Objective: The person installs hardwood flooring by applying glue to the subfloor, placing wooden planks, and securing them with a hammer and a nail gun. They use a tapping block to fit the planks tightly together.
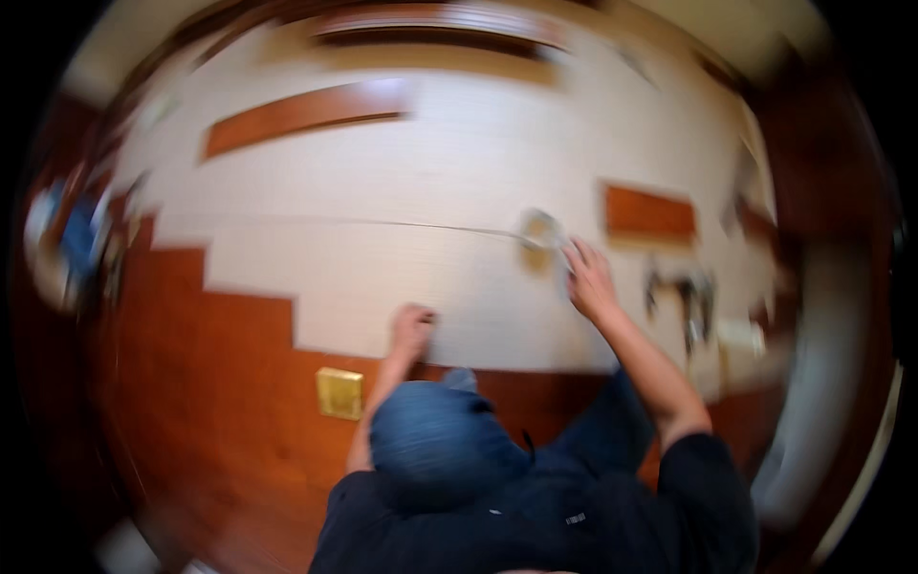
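My right hand (591, 282) is stretched forward over the pale floor covering. Its fingers are closed on the near edge of a round, pale, ring-like thing (540, 228), whose kind is too blurred to tell. A shadow beside that ring suggests it is held above the floor. Close to the front edge of the bare covering, my left hand (413, 330) is low and curled into a fist. A small dark patch shows at its fingers, but I cannot make out what it is. Reddish-brown floorboards (220, 364) lie to the left with a stepped edge.
A yellow square block (340, 393) lies on the boards beside my left forearm. Loose planks (306, 117) rest farther out, and a short board piece (648, 210) lies at the right. Blurred dark tools (690, 297) and a whitish container (741, 338) are near my right arm.
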A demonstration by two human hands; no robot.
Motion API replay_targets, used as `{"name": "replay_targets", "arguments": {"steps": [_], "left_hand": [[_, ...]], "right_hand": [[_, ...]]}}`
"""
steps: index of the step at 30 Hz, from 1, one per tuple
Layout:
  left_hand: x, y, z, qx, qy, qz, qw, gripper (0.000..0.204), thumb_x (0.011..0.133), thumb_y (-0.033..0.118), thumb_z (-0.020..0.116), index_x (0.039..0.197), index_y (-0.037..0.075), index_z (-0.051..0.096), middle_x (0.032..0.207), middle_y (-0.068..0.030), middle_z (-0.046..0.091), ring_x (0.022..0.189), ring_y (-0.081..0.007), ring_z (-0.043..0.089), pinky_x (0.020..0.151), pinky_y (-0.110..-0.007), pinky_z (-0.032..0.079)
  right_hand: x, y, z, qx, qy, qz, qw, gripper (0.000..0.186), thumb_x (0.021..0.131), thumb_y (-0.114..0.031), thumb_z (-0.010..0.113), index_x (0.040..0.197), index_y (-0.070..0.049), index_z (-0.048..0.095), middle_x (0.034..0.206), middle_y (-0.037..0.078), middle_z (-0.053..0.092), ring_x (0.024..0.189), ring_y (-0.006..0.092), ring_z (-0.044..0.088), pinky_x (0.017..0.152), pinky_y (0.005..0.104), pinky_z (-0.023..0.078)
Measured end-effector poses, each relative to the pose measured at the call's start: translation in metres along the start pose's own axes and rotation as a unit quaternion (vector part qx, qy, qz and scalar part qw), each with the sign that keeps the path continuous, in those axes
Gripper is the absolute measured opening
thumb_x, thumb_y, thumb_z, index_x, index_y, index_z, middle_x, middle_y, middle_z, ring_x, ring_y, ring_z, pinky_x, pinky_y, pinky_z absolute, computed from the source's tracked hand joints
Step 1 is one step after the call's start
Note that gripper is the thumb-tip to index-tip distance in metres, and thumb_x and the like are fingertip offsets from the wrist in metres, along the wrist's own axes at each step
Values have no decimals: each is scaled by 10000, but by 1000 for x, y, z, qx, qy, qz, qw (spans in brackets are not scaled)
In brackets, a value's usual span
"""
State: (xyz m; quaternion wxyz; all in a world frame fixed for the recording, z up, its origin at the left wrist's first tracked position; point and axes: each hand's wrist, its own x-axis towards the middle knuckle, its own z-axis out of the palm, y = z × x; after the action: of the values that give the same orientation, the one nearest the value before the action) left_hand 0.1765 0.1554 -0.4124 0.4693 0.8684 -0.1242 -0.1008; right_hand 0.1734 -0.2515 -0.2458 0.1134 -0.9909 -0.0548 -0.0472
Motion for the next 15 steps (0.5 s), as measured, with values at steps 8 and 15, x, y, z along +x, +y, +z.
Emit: {"name": "replay_targets", "arguments": {"steps": [8, 15], "left_hand": [[-48, 19, -11, -23, -133, -188, 973, 211, 1001, 43, 569, 1169, 3, 689, 1017, -64, 704, 944, -132, 636, 861, -290, 518], [-154, -34, -73, -60, 8, -214, 975, 176, 986, 62, 693, 1151, 2, 684, 961, -55, 715, 860, -119, 656, 781, -285, 555]], "right_hand": [[-273, 290, -44, 117, 211, 560, 793, 569, 861, -215, 720, 1359, 21, 581, 1399, 245, 594, 1312, 410, 563, 1123, 458, 448], [-288, 507, -46, 12, 205, 671, 712, 809, 847, -472, 774, 1415, 61, 557, 1472, 282, 556, 1384, 374, 525, 1161, 461, 420]]}}
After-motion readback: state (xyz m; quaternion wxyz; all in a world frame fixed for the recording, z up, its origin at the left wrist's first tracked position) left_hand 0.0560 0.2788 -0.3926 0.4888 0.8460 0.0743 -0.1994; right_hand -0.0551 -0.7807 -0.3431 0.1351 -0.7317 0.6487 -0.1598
